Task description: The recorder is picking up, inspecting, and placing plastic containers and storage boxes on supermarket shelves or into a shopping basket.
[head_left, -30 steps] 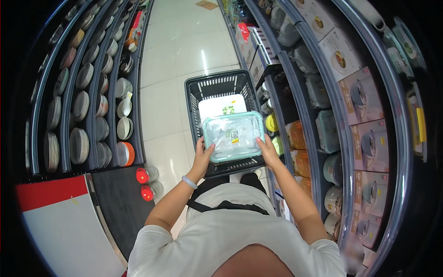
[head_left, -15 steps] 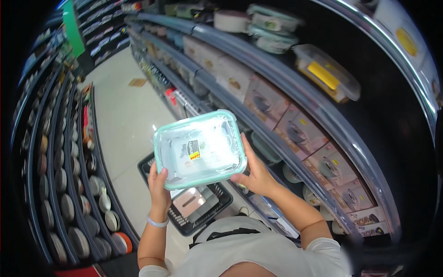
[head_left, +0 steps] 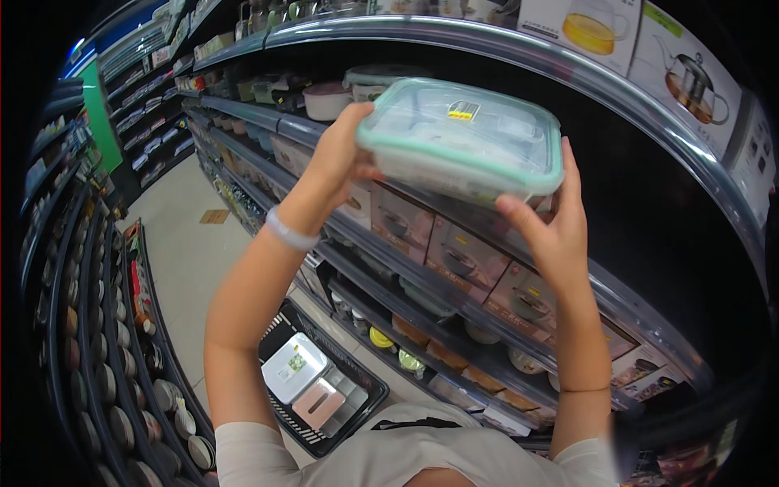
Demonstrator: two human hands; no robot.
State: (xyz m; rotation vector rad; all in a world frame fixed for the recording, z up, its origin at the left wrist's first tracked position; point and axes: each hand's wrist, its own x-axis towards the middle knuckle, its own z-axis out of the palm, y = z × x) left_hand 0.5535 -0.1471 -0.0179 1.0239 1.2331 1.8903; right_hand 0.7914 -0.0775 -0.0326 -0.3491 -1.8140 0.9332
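Observation:
Between my two hands is a clear rectangular food container [head_left: 454, 134] with a mint-green rim and a small label on its lid. It is raised in front of the right-hand shelving, slightly tilted. My left hand [head_left: 341, 154] grips its left end, the fingers partly hidden behind it. My right hand [head_left: 556, 223] holds the right end, thumb on the front side and fingers along the edge. Behind the container, a pink round tub [head_left: 327, 101] stands on the same shelf level.
A black shopping basket [head_left: 377, 396] stands on the floor below, holding a white box [head_left: 294, 369] and a pink box [head_left: 318, 403]. Boxed cookware [head_left: 462, 252] fills a lower shelf on the right. Teapot boxes [head_left: 682, 81] stand above. Stacked dishes [head_left: 122, 422] line the left shelves.
Both hands have lifted the container from above the basket up and to the right, toward the shelf. The white box in the basket has come into view.

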